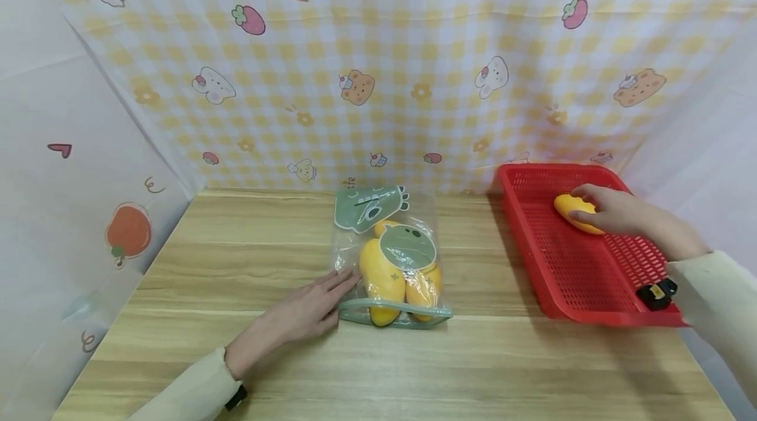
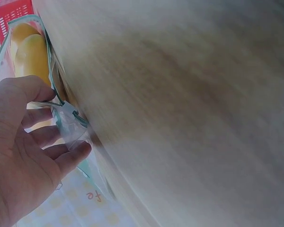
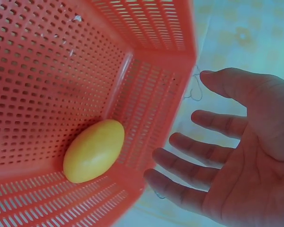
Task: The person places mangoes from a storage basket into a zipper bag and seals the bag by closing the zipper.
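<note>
A yellow mango point(image 1: 582, 216) lies in the red basket point(image 1: 550, 276). In the head view my right hand point(image 1: 615, 211) is over it, fingers spread; in the right wrist view the hand point(image 3: 236, 142) is beside the basket wall, apart from the mango point(image 3: 94, 151). A clear zip bag with green cartoon prints point(image 1: 367, 211) lies flat, holding several mangoes point(image 1: 381, 276), its green-rimmed mouth toward me. My left hand point(image 1: 307, 306) rests at the bag's left edge. In the left wrist view this hand point(image 2: 33, 137) has loosely bent fingers touching the bag's corner.
The wooden table point(image 1: 236, 243) backs onto a yellow checked cloth point(image 1: 402, 66). White printed sheeting point(image 1: 59, 211) stands on the left side. A black wrist device point(image 1: 656, 293) shows at the right sleeve, over the basket's near corner.
</note>
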Demonstrator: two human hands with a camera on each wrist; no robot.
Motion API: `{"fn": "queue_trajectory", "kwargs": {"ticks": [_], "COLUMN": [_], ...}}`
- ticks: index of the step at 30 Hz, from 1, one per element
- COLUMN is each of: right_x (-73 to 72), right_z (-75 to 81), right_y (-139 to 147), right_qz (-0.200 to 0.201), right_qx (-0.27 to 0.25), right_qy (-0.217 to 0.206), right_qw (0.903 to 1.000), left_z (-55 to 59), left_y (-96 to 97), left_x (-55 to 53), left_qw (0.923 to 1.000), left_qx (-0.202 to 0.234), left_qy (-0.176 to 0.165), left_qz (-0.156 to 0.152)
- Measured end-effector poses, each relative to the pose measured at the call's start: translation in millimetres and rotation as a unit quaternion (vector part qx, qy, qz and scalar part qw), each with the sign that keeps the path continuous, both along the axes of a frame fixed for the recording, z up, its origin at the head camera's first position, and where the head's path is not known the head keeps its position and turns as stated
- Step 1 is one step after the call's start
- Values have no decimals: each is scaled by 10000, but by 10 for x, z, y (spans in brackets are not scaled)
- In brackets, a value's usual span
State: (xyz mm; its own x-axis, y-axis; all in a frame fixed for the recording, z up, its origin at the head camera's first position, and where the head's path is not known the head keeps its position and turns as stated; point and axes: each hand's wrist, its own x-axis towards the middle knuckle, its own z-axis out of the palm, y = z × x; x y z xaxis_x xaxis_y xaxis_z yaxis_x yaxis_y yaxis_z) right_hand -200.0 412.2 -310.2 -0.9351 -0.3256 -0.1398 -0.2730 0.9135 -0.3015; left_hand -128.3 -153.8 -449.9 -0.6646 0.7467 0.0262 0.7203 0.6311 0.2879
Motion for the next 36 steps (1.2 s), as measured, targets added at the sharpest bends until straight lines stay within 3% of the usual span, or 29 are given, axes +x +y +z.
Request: {"fn": "queue_trajectory", "kwargs": {"ticks": [13, 20, 26, 36], "right_x": [-136, -217, -343, -386], "right_z": [-58, -127, -226, -242], "right_y": [99, 151, 234, 362], "right_qz": [-169, -232, -103, -573], "right_qx": [173, 21, 27, -64], "right_qy": [-167, -615, -385, -744], "right_qw": [9996, 9978, 9992, 9956], "left_z": [4, -4, -6, -15], "left_y": [-1, -1, -1, 9], "left_x": [-3, -13, -20, -20], "left_qw": [10000, 10000, 10000, 10000], "left_qx": [34, 46, 40, 50], "left_qy": [-16, 28, 45, 36], "left_qz": [-1, -7, 1, -35]}}
